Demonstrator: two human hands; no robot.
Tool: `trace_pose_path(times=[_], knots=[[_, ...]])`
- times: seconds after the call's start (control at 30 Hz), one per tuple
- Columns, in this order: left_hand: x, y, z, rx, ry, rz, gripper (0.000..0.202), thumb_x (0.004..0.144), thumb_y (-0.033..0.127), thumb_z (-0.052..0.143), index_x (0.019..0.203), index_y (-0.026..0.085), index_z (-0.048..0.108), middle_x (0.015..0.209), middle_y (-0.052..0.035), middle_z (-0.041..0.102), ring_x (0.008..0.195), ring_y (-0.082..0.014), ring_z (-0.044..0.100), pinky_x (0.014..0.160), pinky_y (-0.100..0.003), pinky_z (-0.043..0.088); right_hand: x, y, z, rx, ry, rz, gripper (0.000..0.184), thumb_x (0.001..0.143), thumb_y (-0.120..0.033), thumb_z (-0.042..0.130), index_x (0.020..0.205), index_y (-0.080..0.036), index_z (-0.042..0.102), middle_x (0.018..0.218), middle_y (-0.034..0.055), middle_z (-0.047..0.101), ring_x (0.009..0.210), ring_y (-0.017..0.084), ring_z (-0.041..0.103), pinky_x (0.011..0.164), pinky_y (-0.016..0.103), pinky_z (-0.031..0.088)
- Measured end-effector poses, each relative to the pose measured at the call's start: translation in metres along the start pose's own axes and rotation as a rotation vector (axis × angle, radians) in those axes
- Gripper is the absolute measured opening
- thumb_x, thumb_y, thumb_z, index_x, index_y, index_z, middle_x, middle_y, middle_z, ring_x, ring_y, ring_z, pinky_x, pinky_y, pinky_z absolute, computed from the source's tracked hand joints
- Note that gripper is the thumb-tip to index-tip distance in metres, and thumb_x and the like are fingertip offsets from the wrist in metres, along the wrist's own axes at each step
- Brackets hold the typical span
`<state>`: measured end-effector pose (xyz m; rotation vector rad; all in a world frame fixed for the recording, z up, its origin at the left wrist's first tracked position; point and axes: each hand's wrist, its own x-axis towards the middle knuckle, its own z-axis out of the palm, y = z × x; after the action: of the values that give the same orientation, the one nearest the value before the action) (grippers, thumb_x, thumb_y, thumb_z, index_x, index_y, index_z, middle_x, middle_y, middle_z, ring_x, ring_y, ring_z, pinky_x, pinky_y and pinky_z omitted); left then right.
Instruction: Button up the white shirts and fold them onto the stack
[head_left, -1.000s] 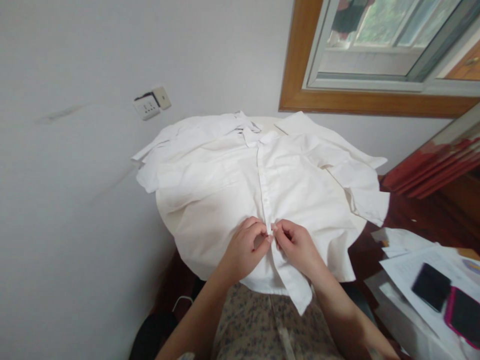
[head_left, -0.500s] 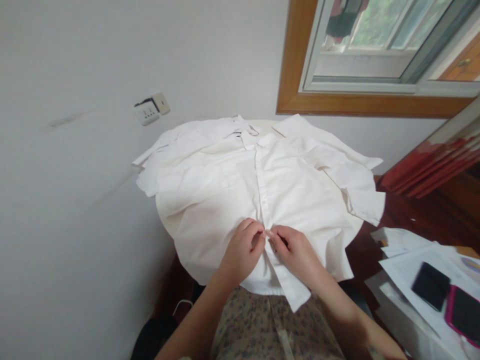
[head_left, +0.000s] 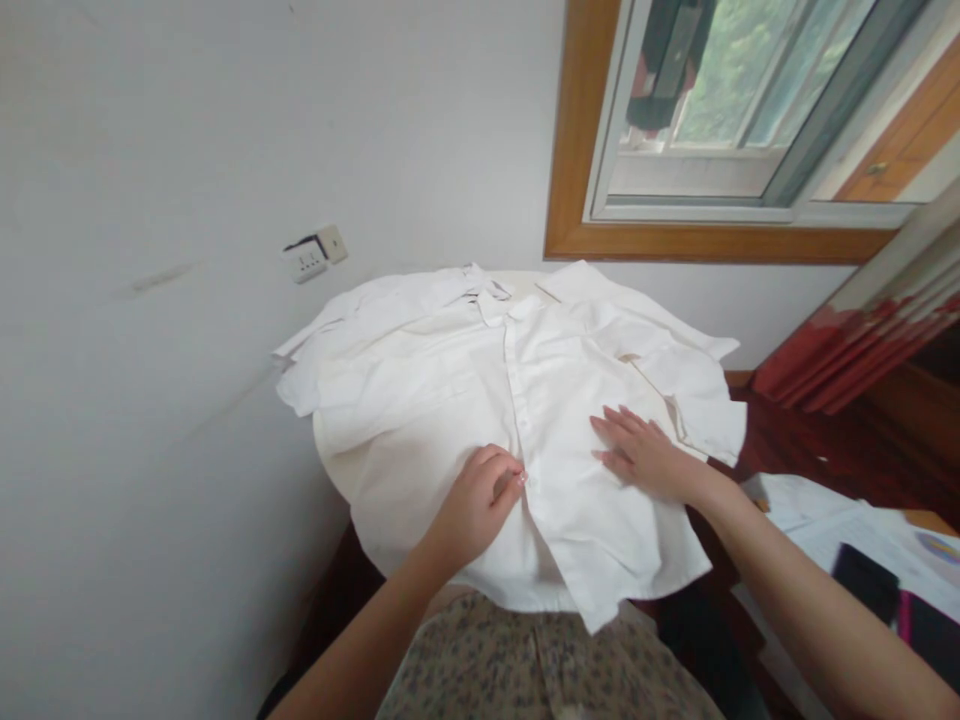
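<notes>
A white button-up shirt (head_left: 442,400) lies spread out, front side up, over a round pale table (head_left: 324,452). Its collar is at the far side and its hem hangs toward me. My left hand (head_left: 480,495) pinches the edge of the shirt's front placket, low down near a button. Flat on the right front panel rests my right hand (head_left: 645,452), fingers spread. Below the pinch, the two front panels part and a corner of the hem points toward me.
A wall socket (head_left: 306,260) is at the left on the white wall. A wood-framed window (head_left: 720,243) stands at the back right, beside a red and cream curtain (head_left: 817,370). At the lower right, papers (head_left: 810,530) lie with two phones, one a dark phone (head_left: 866,582).
My right hand has let go of the placket and moved right, opening flat on the shirt. My left hand keeps its pinch. The camera view has shifted slightly.
</notes>
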<state>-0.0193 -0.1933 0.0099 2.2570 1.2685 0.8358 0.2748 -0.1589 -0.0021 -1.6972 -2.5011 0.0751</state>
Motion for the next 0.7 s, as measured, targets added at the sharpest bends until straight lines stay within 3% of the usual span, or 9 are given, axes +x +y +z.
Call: trace_pose_path(times=[0.1,0.2,0.33,0.43,0.57,0.7], knots=[[-0.005,-0.013,0.002,0.281,0.068,0.04,0.024,0.093,0.028,0.047,0.11,0.018,0.062,0.119,-0.01,0.062,0.118,-0.0259,0.051,0.103,-0.045,0.04,-0.015,0.0,0.018,-0.051,0.044,-0.002,0.061,0.096,-0.054,0.032,0.15,-0.026,0.03,0.158,0.0099,0.022,0.146,0.033,0.014,0.109,0.064,0.021],[-0.013,-0.025,0.001,0.497,0.057,0.035,0.037,0.095,0.031,0.043,0.129,0.022,0.055,0.14,-0.009,0.052,0.134,-0.0292,0.039,0.11,-0.052,0.032,-0.031,-0.002,0.022,-0.071,0.084,-0.04,0.064,0.095,-0.058,0.031,0.153,-0.031,0.022,0.16,0.0079,0.014,0.147,0.031,0.009,0.112,0.063,0.016],[-0.026,-0.026,0.001,0.62,0.03,0.016,0.041,0.096,0.036,0.041,0.134,0.029,0.052,0.146,-0.0047,0.046,0.137,-0.0298,0.037,0.111,-0.055,0.029,-0.049,0.003,0.019,-0.077,0.077,-0.07,0.067,0.094,-0.061,0.033,0.153,-0.032,0.019,0.161,0.0071,0.01,0.147,0.03,0.007,0.113,0.061,0.015],[-0.034,-0.019,0.004,0.646,0.033,0.03,0.044,0.095,0.041,0.042,0.137,0.03,0.051,0.147,-0.005,0.046,0.138,-0.0306,0.036,0.112,-0.056,0.028,-0.055,0.008,0.014,-0.076,0.041,-0.068,0.069,0.092,-0.064,0.036,0.152,-0.032,0.025,0.16,0.0083,0.016,0.146,0.032,0.01,0.112,0.061,0.019],[-0.037,-0.012,0.004,0.64,0.003,0.059,0.052,0.094,0.051,0.042,0.141,0.029,0.046,0.15,-0.0073,0.041,0.138,-0.0311,0.035,0.112,-0.057,0.026,-0.039,-0.003,0.0,-0.071,0.011,-0.043,0.066,0.091,-0.065,0.035,0.147,-0.03,0.039,0.157,0.0109,0.026,0.145,0.034,0.016,0.111,0.061,0.023],[-0.037,-0.011,0.002,0.632,-0.015,0.087,0.054,0.092,0.054,0.042,0.14,0.029,0.047,0.15,-0.0075,0.04,0.139,-0.0318,0.033,0.113,-0.059,0.02,-0.007,-0.04,-0.003,-0.023,0.06,-0.172,0.064,0.094,-0.062,0.031,0.15,-0.032,0.031,0.159,0.0059,0.021,0.147,0.028,0.011,0.115,0.057,0.017]])
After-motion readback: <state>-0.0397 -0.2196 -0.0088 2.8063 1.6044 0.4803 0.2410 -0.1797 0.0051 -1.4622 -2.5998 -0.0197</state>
